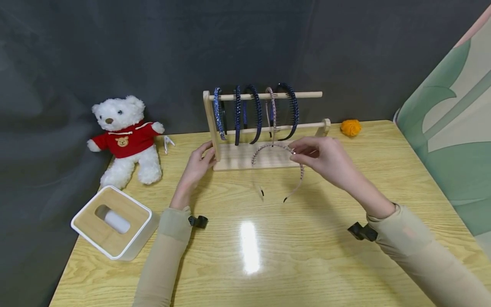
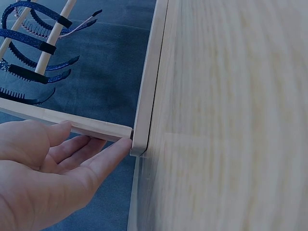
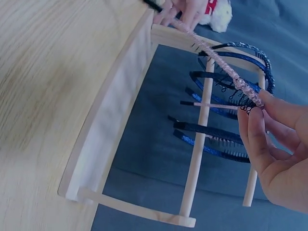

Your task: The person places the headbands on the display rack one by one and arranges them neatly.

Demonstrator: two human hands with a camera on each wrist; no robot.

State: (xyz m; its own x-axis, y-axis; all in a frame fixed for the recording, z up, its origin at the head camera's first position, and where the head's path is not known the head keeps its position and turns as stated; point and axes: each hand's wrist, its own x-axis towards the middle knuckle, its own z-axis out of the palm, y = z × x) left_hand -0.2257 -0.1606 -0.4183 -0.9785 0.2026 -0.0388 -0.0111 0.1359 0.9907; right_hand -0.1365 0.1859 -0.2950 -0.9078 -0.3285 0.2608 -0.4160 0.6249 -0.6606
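Note:
A wooden headband rack (image 1: 255,162) stands at the back of the table. My left hand (image 1: 199,162) holds the base of its left side post (image 2: 96,126), thumb on one face and fingers on the other. My right hand (image 1: 322,158) pinches a pink braided headband (image 1: 274,146) near its top, in front of the rack; its two dark tips point down. Several dark blue headbands (image 1: 238,113) and another pink headband (image 1: 273,108) hang on the rack's upper bar (image 1: 308,94). The right wrist view shows the held headband (image 3: 219,60) between thumb and fingertips.
A white teddy bear (image 1: 124,138) in a red hoodie sits at the left, with a small white clip-like object (image 1: 168,143) beside it. Nearer stands a tissue box (image 1: 111,224) with a wooden lid. An orange fluffy ball (image 1: 350,127) lies right of the rack.

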